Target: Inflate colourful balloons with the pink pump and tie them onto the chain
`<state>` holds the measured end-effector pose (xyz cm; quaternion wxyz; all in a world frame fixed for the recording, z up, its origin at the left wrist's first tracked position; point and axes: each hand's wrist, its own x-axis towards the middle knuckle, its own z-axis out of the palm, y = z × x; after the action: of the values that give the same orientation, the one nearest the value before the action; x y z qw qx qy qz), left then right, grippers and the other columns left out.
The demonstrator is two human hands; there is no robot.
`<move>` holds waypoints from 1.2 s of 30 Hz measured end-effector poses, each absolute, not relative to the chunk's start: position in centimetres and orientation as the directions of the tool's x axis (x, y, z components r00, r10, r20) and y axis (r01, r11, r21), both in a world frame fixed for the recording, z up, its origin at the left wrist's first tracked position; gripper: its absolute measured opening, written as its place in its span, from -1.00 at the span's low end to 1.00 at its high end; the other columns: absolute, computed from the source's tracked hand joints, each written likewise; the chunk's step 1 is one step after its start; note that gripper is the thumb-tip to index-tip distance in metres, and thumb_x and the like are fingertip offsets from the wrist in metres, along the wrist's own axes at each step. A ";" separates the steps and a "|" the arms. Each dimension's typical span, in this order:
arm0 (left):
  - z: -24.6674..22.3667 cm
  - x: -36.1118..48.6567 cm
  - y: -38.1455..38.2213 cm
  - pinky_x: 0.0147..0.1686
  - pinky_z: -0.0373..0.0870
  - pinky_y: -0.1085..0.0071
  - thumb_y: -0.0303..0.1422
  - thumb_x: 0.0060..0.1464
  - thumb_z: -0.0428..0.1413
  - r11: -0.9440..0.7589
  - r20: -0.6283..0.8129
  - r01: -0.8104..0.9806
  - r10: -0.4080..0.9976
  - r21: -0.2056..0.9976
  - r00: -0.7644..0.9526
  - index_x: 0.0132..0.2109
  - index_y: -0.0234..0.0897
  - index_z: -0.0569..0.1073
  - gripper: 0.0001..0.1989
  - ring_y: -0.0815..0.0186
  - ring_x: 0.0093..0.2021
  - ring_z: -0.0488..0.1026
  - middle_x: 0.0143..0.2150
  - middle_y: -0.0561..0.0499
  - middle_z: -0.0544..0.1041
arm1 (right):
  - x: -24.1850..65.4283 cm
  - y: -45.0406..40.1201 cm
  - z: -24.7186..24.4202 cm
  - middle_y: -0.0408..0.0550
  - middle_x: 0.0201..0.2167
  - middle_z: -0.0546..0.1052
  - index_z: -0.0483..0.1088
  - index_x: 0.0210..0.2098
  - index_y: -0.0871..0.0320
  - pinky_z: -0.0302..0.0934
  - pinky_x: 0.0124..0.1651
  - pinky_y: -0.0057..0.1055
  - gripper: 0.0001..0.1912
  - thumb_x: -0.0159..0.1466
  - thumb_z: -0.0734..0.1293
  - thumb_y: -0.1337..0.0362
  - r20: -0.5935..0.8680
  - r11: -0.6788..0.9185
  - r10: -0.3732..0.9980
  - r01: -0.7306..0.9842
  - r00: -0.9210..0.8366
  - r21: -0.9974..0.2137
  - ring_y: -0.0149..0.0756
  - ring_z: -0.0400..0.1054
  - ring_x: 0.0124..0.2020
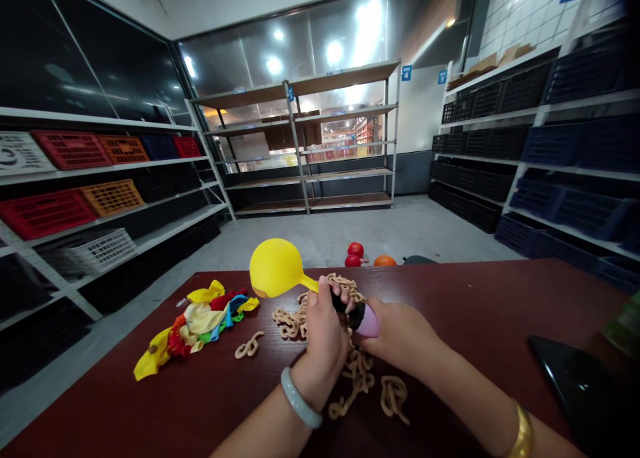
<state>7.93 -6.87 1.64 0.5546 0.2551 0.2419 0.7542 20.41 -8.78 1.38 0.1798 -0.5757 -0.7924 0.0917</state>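
Head view shows our left hand point(325, 335) with thumb and fingers closed on the narrow neck of a rounded yellow rubber balloon point(275, 266), where it meets the black end of a lilac-and-black handheld tool point(369, 321). Our right hand point(400, 331) is clamped around the tool's lilac end; its fingertips are mostly hidden.

We judge that a snug, even pinch right at the join serves best: fingers flat around the neck, neck straight, no nail digging into the rubber. A steady right hand, with the tool in line with the neck, should stop the balloon slipping off or twisting. Whether the neck actually sits over a nozzle, we cannot tell.

Tan curly strands point(290, 323) lie under and around our hands on the glossy dark-red table point(450, 291). Left of them is a heap of limp multicoloured balloons point(197, 318); well to the right lies a flat black object point(565, 371).
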 end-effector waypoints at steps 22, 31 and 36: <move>-0.4 6.5 -5.2 -0.55 0.22 0.48 -0.22 0.06 0.21 -0.300 0.046 -0.756 0.940 0.581 -0.337 -0.37 -0.23 0.21 -0.68 0.44 -0.55 0.26 -0.50 0.12 0.29 | 21.5 -8.1 0.8 -0.02 -0.37 0.59 0.36 -0.25 0.07 -0.05 -0.44 -0.35 -0.69 0.11 0.33 0.02 0.143 0.366 0.929 0.899 -0.341 -0.239 -0.03 0.49 -0.34; -0.1 8.3 -6.7 -0.51 0.26 0.47 -0.15 0.05 0.22 -0.232 0.056 -0.759 0.966 0.609 -0.251 -0.37 -0.25 0.24 -0.66 0.43 -0.54 0.28 -0.51 0.12 0.31 | 20.7 -8.4 0.7 -0.06 -0.33 0.60 0.36 -0.16 0.05 0.00 -0.42 -0.34 -0.64 0.08 0.34 0.05 0.148 0.341 0.939 0.889 -0.309 -0.304 -0.02 0.50 -0.31; 1.1 5.4 -5.2 -0.54 0.21 0.48 -0.24 0.06 0.22 -0.288 0.117 -0.729 0.954 0.620 -0.278 -0.37 -0.25 0.23 -0.70 0.43 -0.53 0.29 -0.50 0.11 0.30 | 21.0 -8.2 0.8 -0.07 -0.35 0.60 0.37 -0.15 0.03 -0.04 -0.45 -0.36 -0.62 0.09 0.33 0.00 0.160 0.346 0.937 0.882 -0.310 -0.320 -0.05 0.49 -0.35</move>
<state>5.43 -5.24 1.06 0.5499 0.2423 0.2312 0.7651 20.99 -8.23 0.78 0.1602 -0.5652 -0.8046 0.0862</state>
